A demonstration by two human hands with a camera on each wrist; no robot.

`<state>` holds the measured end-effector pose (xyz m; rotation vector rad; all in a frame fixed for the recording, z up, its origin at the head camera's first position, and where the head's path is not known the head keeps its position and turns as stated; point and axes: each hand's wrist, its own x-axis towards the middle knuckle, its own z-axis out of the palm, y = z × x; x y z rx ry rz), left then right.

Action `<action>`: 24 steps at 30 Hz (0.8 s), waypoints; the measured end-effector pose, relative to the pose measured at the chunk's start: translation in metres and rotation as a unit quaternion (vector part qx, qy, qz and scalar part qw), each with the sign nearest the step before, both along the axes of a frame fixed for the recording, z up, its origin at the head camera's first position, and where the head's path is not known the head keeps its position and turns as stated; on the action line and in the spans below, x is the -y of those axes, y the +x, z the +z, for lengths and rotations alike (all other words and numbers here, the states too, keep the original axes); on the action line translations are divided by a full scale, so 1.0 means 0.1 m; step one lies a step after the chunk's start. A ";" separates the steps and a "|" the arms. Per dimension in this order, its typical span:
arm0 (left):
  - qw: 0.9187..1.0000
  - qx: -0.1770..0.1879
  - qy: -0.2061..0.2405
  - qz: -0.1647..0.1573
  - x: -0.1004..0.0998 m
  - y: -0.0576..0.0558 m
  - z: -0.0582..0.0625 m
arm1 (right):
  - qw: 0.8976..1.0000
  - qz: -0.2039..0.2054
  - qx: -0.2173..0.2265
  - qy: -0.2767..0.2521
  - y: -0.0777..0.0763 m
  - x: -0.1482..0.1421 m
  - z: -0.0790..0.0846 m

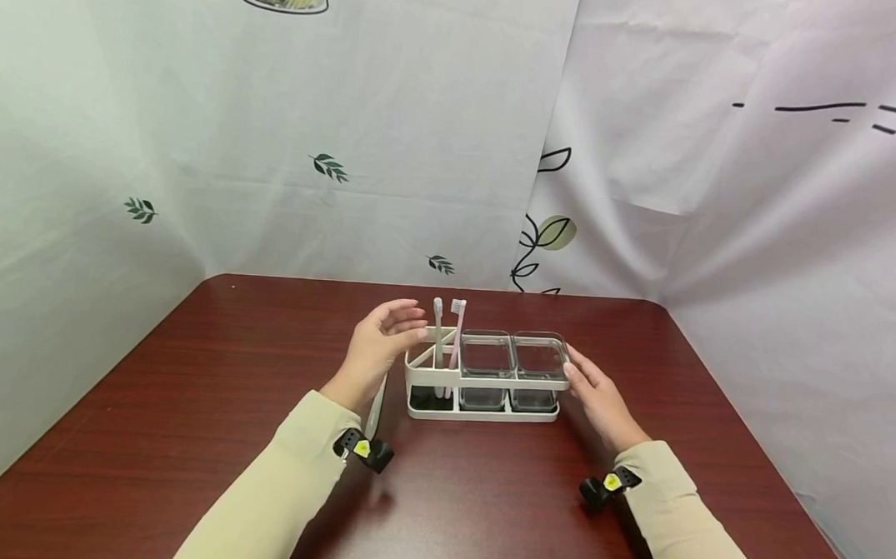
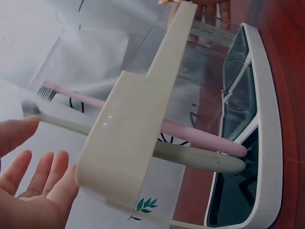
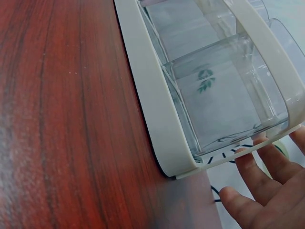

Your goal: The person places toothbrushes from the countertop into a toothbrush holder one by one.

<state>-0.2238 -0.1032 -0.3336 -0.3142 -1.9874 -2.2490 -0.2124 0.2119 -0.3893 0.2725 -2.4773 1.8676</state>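
A white toothbrush holder [image 1: 486, 381] with an upper frame and a lower tray stands on the table. Two toothbrushes lean in its left part, one grey-green [image 2: 202, 157] and one pink [image 2: 205, 137], bristles up. Two clear square cups [image 1: 487, 356] fill the middle and right slots. At the holder's left end is my left hand [image 1: 378, 343], fingers loosely bent and thumb near the grey-green brush's head; nothing is in its grasp. My right hand [image 1: 596, 398] holds the right end of the upper frame, thumb at the front corner, other fingers [image 3: 269, 167] along the end.
A slim whitish object [image 1: 375, 410] lies on the dark red wooden table [image 1: 264, 371], partly hidden by my left wrist. White printed cloth [image 1: 424, 145] hangs behind the table and along its sides. Each wrist carries a small black camera.
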 end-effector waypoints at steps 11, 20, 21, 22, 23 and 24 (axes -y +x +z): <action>0.995 0.029 0.079 -0.047 0.16 -0.04 0.00 | 1.000 0.004 -0.004 -0.010 -0.01 0.00 -0.01; 0.994 0.055 0.096 -0.023 0.30 -0.10 -0.01 | 1.000 0.001 0.000 -0.002 -0.01 0.00 0.00; 0.994 0.057 0.094 -0.019 0.31 -0.11 -0.02 | 1.000 0.000 0.001 -0.001 0.00 0.00 0.00; 0.994 0.060 0.093 -0.015 0.32 -0.12 -0.03 | 1.000 0.000 0.002 -0.001 0.00 0.00 0.00; 0.993 0.062 0.096 -0.010 0.33 -0.13 -0.03 | 1.000 -0.001 0.002 0.000 0.00 0.00 0.00; 0.993 0.065 0.096 -0.005 0.34 -0.14 -0.05 | 1.000 -0.001 0.003 0.000 0.00 0.00 0.00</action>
